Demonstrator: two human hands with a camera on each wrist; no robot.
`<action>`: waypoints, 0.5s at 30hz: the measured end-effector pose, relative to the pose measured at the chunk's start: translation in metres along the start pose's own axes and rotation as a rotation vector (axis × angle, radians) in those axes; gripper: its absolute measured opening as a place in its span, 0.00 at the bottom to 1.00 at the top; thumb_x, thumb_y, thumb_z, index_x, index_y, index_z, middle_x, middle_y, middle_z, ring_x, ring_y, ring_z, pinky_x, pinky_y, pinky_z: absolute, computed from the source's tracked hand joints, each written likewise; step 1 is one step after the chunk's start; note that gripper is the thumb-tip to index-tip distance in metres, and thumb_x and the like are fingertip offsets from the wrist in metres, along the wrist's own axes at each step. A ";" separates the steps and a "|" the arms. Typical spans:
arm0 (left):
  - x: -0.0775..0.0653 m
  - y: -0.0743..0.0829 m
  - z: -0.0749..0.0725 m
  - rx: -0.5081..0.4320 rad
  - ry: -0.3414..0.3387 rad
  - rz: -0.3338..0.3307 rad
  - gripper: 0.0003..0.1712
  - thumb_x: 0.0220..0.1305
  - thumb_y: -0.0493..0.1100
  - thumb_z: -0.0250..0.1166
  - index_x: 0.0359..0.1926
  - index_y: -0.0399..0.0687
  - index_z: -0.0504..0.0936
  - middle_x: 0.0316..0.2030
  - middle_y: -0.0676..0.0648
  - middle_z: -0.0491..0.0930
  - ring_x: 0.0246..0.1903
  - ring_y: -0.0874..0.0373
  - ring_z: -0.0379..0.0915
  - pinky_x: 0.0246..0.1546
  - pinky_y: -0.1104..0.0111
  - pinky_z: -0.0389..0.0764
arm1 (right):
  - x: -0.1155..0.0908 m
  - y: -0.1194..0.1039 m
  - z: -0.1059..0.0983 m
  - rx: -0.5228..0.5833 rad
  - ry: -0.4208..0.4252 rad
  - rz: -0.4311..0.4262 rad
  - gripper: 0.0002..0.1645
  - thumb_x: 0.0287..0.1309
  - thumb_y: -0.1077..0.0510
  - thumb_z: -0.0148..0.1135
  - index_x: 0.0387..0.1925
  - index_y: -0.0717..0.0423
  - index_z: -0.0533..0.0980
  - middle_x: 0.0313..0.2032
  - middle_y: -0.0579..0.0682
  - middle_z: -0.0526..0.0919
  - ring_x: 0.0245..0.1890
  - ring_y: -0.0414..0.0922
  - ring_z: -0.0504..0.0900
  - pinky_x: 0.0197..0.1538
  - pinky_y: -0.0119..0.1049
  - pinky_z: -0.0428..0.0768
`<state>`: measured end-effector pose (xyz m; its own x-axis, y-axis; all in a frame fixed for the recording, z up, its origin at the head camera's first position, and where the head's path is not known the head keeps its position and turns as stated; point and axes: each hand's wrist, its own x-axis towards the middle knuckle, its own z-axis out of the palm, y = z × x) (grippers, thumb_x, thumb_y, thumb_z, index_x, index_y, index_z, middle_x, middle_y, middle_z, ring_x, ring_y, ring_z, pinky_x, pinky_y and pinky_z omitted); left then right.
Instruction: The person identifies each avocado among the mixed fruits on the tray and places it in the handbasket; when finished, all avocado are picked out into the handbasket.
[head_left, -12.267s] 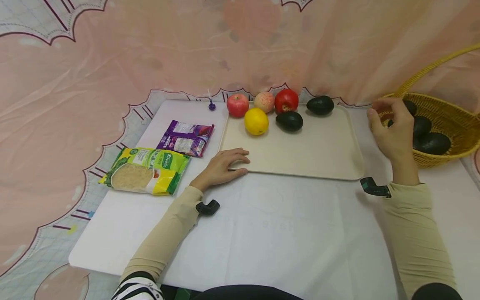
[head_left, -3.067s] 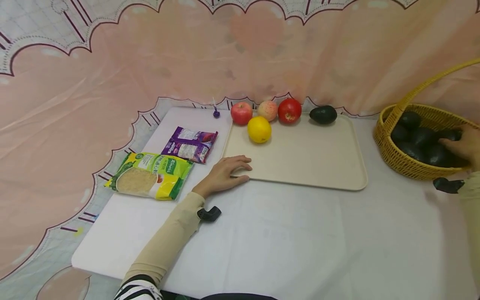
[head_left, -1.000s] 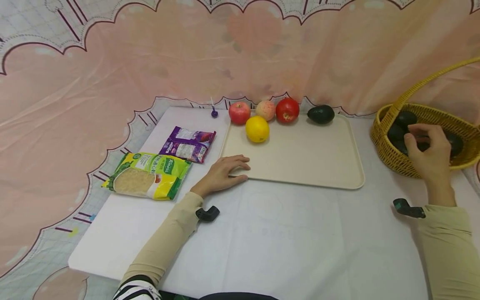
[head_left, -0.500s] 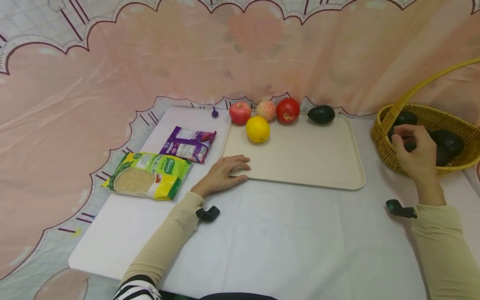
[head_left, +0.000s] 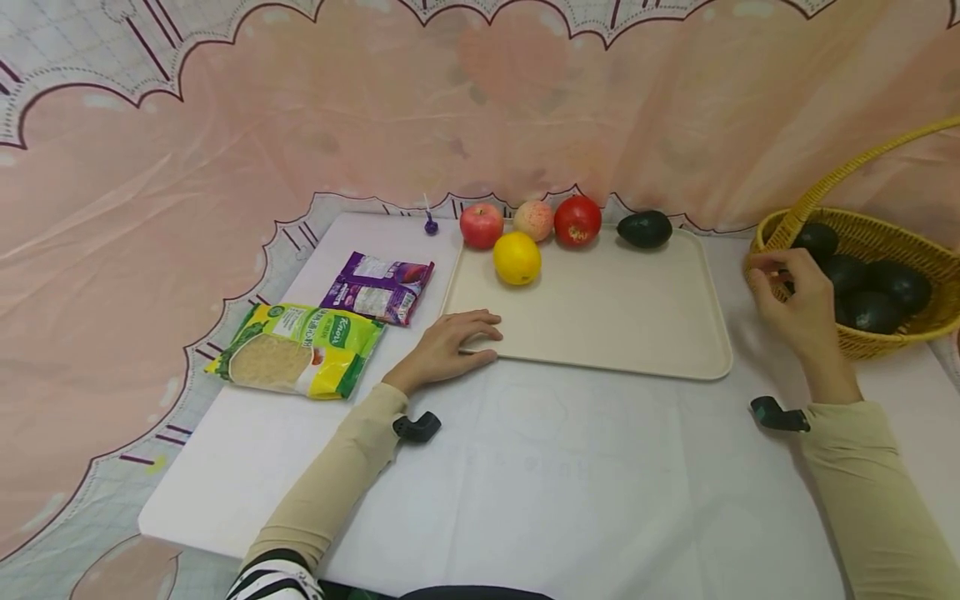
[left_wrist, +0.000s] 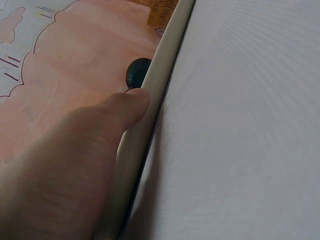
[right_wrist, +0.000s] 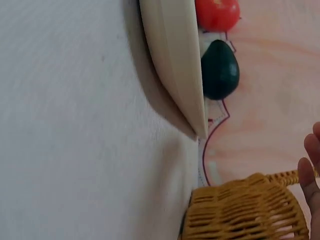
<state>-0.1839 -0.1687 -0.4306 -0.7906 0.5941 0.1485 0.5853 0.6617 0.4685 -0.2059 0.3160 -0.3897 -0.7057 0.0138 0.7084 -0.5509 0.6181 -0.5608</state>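
My left hand rests on the front left corner of the cream tray, fingers lying over its edge; the left wrist view shows the thumb along the rim. My right hand is over the near left side of the yellow wicker basket, fingers loosely bent, with no object seen in them. In the right wrist view its fingertips are just above the basket. Several dark avocados lie in the basket. One avocado sits at the tray's back right.
Along the tray's back stand an apple, a peach and a red pomegranate-like fruit, with a yellow lemon-like fruit before them. Left of the tray lie a purple packet and a yellow-green Knorr bag. A small purple lollipop-like item is behind.
The front avocado left the tray; 3.1 seconds ago my right hand was at an avocado in the basket. Since then that hand has moved left across the basket. The left hand stays put.
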 end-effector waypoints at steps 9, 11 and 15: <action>0.000 0.000 -0.001 -0.003 -0.001 -0.001 0.17 0.62 0.57 0.61 0.51 0.62 0.79 0.64 0.57 0.70 0.69 0.59 0.57 0.68 0.55 0.57 | 0.008 -0.009 0.017 -0.082 -0.134 0.073 0.23 0.53 0.67 0.63 0.52 0.65 0.72 0.43 0.52 0.74 0.41 0.22 0.64 0.44 0.19 0.63; 0.000 0.001 -0.001 -0.002 0.001 -0.002 0.17 0.62 0.57 0.62 0.51 0.61 0.79 0.64 0.56 0.70 0.69 0.59 0.57 0.67 0.56 0.58 | 0.012 -0.010 0.021 -0.101 -0.153 0.066 0.23 0.53 0.66 0.63 0.52 0.65 0.71 0.44 0.60 0.73 0.39 0.27 0.63 0.43 0.21 0.61; 0.000 0.000 -0.001 0.002 -0.001 -0.006 0.17 0.62 0.57 0.62 0.50 0.61 0.79 0.64 0.57 0.70 0.69 0.60 0.57 0.68 0.56 0.57 | 0.021 -0.011 0.029 -0.115 -0.194 0.070 0.25 0.54 0.65 0.64 0.54 0.65 0.70 0.47 0.63 0.73 0.42 0.42 0.68 0.43 0.20 0.60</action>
<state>-0.1836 -0.1694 -0.4296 -0.7941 0.5904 0.1447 0.5806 0.6662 0.4681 -0.2274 0.2864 -0.3815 -0.8189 -0.0846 0.5677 -0.4509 0.7069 -0.5450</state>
